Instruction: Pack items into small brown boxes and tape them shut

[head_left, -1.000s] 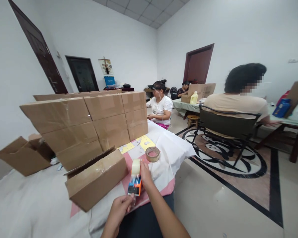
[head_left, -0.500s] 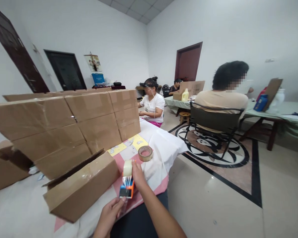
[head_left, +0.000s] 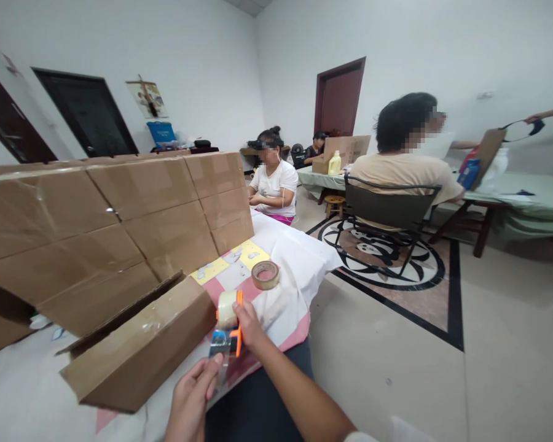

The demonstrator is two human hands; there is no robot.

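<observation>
My right hand (head_left: 251,325) is closed on an orange tape dispenser (head_left: 238,331) that carries a roll of clear tape (head_left: 227,309). Just below it, my left hand (head_left: 196,383) pinches the free end of the clear tape (head_left: 221,368) between thumb and fingers. To the left of both hands lies a long cardboard box (head_left: 142,344), its far flap standing up. A loose tape roll (head_left: 265,275) rests on the cloth beyond the dispenser.
Stacked cardboard boxes (head_left: 156,209) stand behind the long box on the cloth-covered table (head_left: 308,252). A person in white (head_left: 281,184) sits past its far end. Another person (head_left: 387,166) sits on a chair (head_left: 389,205) at the right, by a green-covered table (head_left: 534,209).
The view has turned right. The dispenser has tilted so its orange side shows more, and the tape strip at my left hand looks longer. At the far right, an arm with a dark strap has appeared.
</observation>
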